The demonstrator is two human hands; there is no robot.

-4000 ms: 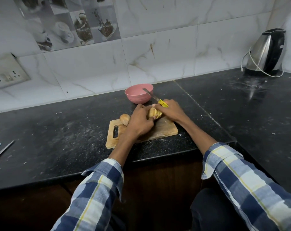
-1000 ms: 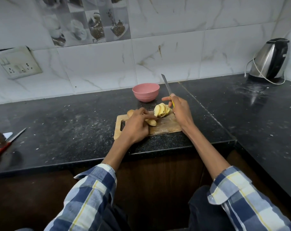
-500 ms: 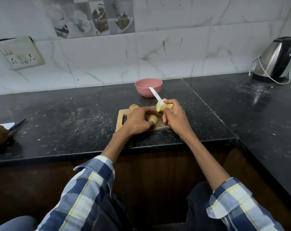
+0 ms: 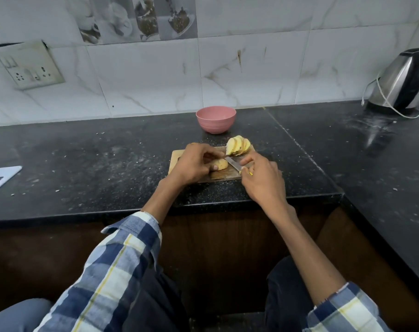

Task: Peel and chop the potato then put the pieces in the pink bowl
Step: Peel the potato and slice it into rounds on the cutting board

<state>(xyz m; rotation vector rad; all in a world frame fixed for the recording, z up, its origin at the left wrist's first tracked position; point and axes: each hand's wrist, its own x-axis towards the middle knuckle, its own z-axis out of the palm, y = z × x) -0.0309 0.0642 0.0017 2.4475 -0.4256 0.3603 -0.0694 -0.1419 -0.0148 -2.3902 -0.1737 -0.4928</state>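
A small wooden cutting board (image 4: 224,176) lies on the black counter. At its far right corner stands a fanned row of pale yellow potato slices (image 4: 238,145). My left hand (image 4: 196,164) holds a peeled potato half (image 4: 221,163) flat on the board. My right hand (image 4: 263,178) grips a knife (image 4: 233,164) with a yellow handle; its blade lies low between the potato half and the slices, tip toward my left fingers. The pink bowl (image 4: 215,118) stands behind the board near the wall; nothing shows above its rim.
A steel electric kettle (image 4: 405,82) with a white cord stands at the far right against the wall. A white cutting board (image 4: 0,176) lies at the left edge of the counter. A socket plate (image 4: 28,65) is on the tiled wall.
My right hand has drawn back toward me and lowered the knife, so the blade now lies on the board beside the potato half. The sliced stack is uncovered. My left hand stays on the potato half.
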